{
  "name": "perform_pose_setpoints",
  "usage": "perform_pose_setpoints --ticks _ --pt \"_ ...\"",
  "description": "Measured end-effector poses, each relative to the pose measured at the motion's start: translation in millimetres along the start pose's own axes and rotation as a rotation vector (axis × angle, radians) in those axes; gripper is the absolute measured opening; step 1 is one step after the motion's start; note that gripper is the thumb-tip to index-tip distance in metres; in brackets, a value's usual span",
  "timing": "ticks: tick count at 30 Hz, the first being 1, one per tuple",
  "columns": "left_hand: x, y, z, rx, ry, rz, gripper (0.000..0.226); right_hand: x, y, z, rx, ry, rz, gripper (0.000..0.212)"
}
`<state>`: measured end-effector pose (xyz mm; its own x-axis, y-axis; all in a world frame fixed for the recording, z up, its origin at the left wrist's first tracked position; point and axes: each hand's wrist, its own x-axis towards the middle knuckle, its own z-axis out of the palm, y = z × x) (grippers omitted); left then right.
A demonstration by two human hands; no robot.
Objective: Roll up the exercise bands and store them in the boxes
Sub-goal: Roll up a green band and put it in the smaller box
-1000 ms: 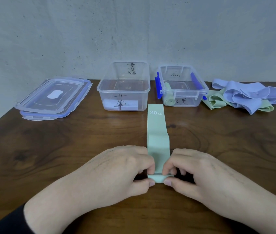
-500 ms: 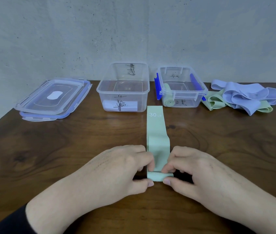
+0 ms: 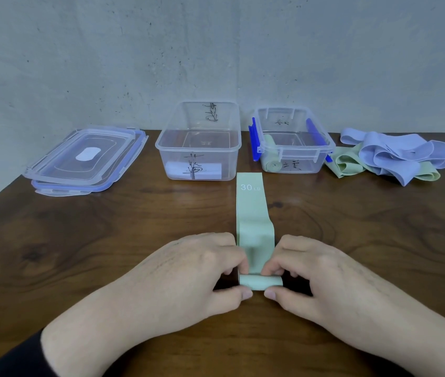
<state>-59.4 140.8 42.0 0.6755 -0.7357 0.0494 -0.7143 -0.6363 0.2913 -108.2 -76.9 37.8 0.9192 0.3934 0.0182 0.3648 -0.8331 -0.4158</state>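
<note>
Judging by one rolled band (image 3: 271,159) stored in the right box (image 3: 295,156), little is done: the green band (image 3: 251,213) is barely rolled, pinched by left hand (image 3: 194,273) and right hand (image 3: 322,278), and a pile (image 3: 395,156) is left.

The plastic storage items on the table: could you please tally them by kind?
Open boxes: 2, a larger one and a smaller one with blue clips.
Lids: 2, stacked at the left; the lower one shows only its blue edge.
Total: 4.
</note>
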Motion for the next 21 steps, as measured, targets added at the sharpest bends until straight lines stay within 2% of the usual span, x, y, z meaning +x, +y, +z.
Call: perform_pose_setpoints --ticks 9,21 --pt "0.2 1.1 -0.4 -0.004 0.004 -0.004 0.021 -0.1 1.9 0.1 0.008 0.026 0.014 0.017" --pt "2.4 0.1 0.4 0.011 -0.011 -0.025 0.03 -0.3 1.1 -0.1 -0.014 0.019 0.025 0.01"
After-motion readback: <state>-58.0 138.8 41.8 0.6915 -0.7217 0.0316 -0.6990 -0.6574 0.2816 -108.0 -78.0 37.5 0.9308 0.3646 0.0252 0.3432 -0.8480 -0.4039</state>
